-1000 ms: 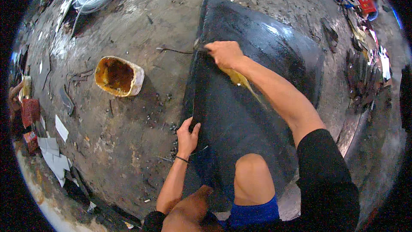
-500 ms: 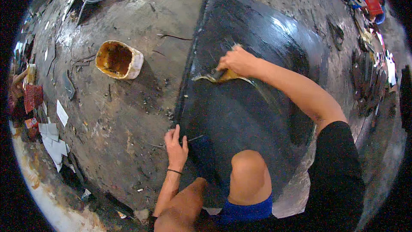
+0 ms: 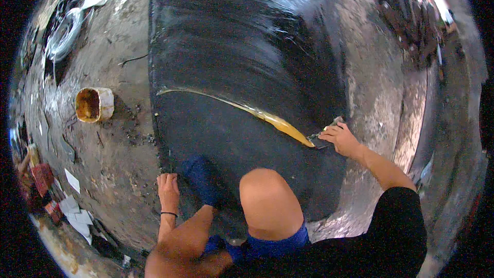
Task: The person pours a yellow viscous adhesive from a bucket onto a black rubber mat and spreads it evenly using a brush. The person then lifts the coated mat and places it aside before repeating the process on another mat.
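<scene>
A large black rubber-like sheet (image 3: 221, 128) lies flat on the floor in front of me. Near its right edge my right hand (image 3: 340, 139) grips a flat scraper (image 3: 324, 143), its blade against the surface. A curved ridge of thick amber glue (image 3: 278, 122) runs from the sheet's left side to the blade. Beyond that ridge the surface looks wet and streaked; on my side it is duller. My left hand (image 3: 168, 188), a dark band at its wrist, is closed over the sheet's near left edge, fingertips curled out of sight.
An open pale container (image 3: 107, 104) with amber residue inside stands left of the sheet. Coiled clear tubing (image 3: 67, 33) lies far left. Paper scraps (image 3: 74, 213) and a red basket-like item (image 3: 42, 179) are at the left rim. My knees are over the sheet's near side.
My right hand has swept the scraper rightward and nearer across the sheet, stretching the glue ridge behind it. My left hand's spread fingers have closed at the edge. The whole view has shifted.
</scene>
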Tool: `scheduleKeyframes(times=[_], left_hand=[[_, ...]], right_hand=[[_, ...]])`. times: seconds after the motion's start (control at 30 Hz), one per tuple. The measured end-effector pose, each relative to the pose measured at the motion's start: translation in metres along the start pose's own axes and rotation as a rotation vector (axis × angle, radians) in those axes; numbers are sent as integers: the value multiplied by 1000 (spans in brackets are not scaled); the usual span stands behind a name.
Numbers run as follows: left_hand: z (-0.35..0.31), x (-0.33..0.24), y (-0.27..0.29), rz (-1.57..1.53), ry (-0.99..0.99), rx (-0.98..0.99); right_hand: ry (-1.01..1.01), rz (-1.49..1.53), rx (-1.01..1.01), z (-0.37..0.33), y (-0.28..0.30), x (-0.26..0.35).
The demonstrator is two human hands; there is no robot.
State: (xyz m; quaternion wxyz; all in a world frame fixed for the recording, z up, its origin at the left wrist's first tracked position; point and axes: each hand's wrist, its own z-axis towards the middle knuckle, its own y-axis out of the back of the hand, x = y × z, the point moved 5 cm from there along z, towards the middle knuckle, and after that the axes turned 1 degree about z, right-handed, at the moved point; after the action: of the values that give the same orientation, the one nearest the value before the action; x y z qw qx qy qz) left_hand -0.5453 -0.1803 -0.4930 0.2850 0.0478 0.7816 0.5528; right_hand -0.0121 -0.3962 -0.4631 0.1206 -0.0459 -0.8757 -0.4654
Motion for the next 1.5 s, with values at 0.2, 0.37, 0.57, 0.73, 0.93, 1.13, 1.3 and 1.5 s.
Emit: scheduleKeyframes(times=[0.2, 0.37, 0.57, 0.73, 0.93, 1.13, 1.3, 1.5], left_hand=[[-13, 10, 0, -121, 218, 48], [-69, 114, -2, -105, 336, 211], [-63, 166, 56, 103, 385, -455], [-10, -9, -2, 16, -144, -20], [-18, 1, -9, -132, 66, -81], [-8, 29, -12, -571, 338, -69], [-7, 35, 4, -674, 303, -60], [-62, 48, -16, -670, 425, -172]], right_hand=[[-490, 298, -509, -45, 3, 11], [-243, -46, -215, -111, -126, 132], [-1153, 494, -700, -109, -73, 40], [-1330, 348, -468, -40, -71, 31], [-959, 535, -663, 131, 18, 99], [-507, 388, -568, 316, 99, 192], [17, 9, -430, 400, 167, 259], [817, -104, -5, 325, 52, 403]])
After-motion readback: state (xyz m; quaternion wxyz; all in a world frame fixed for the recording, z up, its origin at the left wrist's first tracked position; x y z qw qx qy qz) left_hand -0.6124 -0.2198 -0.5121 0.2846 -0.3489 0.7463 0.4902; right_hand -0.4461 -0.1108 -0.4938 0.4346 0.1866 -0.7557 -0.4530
